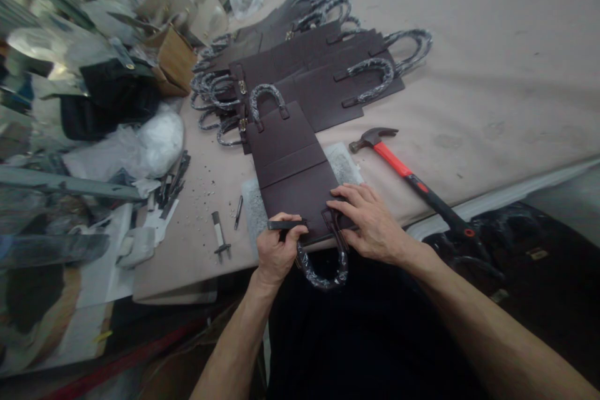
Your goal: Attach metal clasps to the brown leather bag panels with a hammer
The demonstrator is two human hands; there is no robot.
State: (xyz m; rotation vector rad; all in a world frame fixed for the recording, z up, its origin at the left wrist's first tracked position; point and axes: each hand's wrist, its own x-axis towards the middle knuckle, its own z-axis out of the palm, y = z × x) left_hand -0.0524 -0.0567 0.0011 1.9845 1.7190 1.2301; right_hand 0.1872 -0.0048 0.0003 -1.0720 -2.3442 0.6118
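A dark brown leather bag panel (290, 165) lies flat on the table near its front edge, with one wrapped handle (267, 97) at its far end. A second plastic-wrapped handle (323, 272) hangs over the near edge. My left hand (277, 250) is closed on the left strap tab of this near handle. My right hand (368, 222) lies on the panel's near right corner, fingers spread and pressing beside the handle's right tab.
A red-handled hammer (403, 172) lies to the right of the panel. Several finished panels with handles (328, 69) are stacked farther back. A small punch tool (219, 234) and scattered rivets lie at the left. Clutter of bags and boxes (140, 75) fills the left side.
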